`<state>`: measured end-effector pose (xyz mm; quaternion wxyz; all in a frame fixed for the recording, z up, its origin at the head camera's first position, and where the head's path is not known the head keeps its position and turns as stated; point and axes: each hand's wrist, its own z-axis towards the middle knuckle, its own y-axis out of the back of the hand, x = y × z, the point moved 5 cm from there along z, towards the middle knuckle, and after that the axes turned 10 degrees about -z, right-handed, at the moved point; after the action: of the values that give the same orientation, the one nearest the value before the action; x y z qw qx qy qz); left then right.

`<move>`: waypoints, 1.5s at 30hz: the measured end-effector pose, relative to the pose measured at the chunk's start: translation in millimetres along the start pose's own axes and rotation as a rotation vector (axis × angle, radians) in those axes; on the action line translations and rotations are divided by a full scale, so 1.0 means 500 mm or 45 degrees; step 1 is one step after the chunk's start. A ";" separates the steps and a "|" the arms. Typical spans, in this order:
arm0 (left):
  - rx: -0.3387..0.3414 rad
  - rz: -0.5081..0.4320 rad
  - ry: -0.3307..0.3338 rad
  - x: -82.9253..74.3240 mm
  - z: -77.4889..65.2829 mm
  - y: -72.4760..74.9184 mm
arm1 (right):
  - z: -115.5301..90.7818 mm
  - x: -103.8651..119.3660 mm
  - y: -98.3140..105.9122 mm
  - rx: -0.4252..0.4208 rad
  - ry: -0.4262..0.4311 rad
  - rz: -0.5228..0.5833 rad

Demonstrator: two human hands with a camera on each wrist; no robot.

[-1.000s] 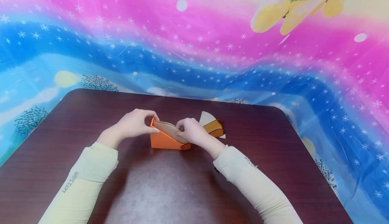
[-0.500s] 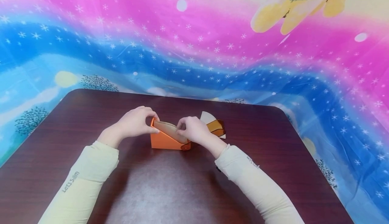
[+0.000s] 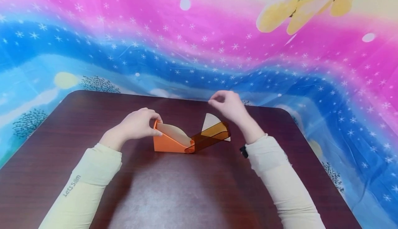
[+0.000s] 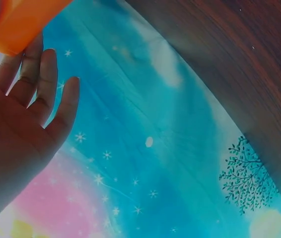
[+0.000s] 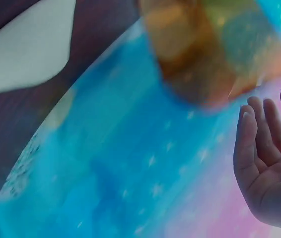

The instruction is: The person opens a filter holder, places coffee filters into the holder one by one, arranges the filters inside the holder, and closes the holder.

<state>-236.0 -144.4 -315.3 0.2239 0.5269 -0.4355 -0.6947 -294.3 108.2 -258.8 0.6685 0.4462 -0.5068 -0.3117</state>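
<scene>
An orange box with a sloping top stands on the table, and tan paper coffee filters sit upright inside. Its see-through amber lid is swung back to the right. My left hand grips the box's tall left end, thumb at the near side. In the left wrist view, the orange box shows beside the fingers. Raised above the lid, my right hand has gently bent fingers, and no held thing shows there. The right wrist view shows this hand with thumb and fingers apart.
A pale fan-shaped coffee filter lies on the dark wooden table, partly behind the amber lid. A patterned cloth in pink and blue hangs beyond the table's far edge.
My right hand has left the filters in the box and risen up and to the right, uncovering the amber lid. The left hand stays on the box.
</scene>
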 end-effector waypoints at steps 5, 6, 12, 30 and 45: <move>-0.006 0.013 0.019 -0.002 -0.004 0.007 | 0.031 -0.108 -0.004 -0.047 -0.176 -0.015; -0.006 0.016 0.018 -0.003 -0.004 0.007 | 0.035 -0.131 -0.017 -0.033 -0.217 -0.039; -0.007 0.021 0.014 -0.004 -0.002 0.003 | 0.034 -0.234 -0.134 0.215 -0.405 -0.306; 0.001 0.002 0.038 0.002 0.000 -0.003 | 0.024 -0.250 -0.202 0.312 -0.511 -0.204; -0.002 0.012 0.034 -0.001 0.000 -0.004 | 0.016 -0.273 -0.130 -0.059 -0.362 0.053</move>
<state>-235.6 -143.1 -316.8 0.2334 0.5339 -0.4343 -0.6869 -339.5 198.1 -371.8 0.6063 0.3715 -0.5982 -0.3695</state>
